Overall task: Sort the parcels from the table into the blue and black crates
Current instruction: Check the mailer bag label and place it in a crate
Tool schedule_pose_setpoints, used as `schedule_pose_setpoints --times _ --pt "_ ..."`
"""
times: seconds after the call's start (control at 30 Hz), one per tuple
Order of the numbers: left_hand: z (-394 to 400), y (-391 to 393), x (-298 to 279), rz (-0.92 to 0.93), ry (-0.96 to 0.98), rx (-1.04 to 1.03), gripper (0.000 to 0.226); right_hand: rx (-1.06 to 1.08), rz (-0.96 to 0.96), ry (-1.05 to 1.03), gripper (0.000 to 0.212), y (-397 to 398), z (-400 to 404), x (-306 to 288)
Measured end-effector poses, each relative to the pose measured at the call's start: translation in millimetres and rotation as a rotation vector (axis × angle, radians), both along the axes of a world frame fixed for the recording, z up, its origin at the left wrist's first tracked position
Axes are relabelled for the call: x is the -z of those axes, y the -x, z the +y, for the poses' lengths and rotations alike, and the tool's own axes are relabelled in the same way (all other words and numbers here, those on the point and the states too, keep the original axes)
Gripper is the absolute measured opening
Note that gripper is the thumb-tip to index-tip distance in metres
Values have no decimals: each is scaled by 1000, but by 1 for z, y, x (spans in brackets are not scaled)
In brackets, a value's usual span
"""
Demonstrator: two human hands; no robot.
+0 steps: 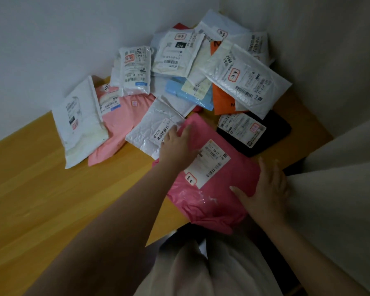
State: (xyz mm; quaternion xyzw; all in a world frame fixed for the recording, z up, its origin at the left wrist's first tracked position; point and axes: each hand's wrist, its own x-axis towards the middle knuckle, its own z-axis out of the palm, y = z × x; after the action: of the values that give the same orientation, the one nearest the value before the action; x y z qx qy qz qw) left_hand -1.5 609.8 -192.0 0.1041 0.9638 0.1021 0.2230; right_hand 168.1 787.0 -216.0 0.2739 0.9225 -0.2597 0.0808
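Note:
A large pink parcel (229, 178) with a white label lies at the near right edge of the wooden table (51, 199), its near end hanging over the edge. My left hand (176, 146) rests flat on its far left corner, fingers straight. My right hand (267, 189) lies on its near right side, thumb spread across the top. A black parcel (271, 133) sits just beyond it. A white bubble parcel (152, 127) lies under my left fingertips' side. No crate is in view.
A pile of several parcels fills the table's far corner against the walls: a white mailer (244, 80), an orange one (222, 101), a blue one (179, 90), a light pink one (120, 127), a white one (81, 122). A pale curtain (340, 189) hangs at right.

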Motion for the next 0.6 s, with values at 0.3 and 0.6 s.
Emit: schedule_pose_setpoints --times 0.3,0.6 --pt "-29 -39 21 -124 -25 -150 77 21 -133 78 108 -15 -10 3" --pt "-57 -69 6 -14 -285 -289 60 55 72 245 101 5 -22 8"
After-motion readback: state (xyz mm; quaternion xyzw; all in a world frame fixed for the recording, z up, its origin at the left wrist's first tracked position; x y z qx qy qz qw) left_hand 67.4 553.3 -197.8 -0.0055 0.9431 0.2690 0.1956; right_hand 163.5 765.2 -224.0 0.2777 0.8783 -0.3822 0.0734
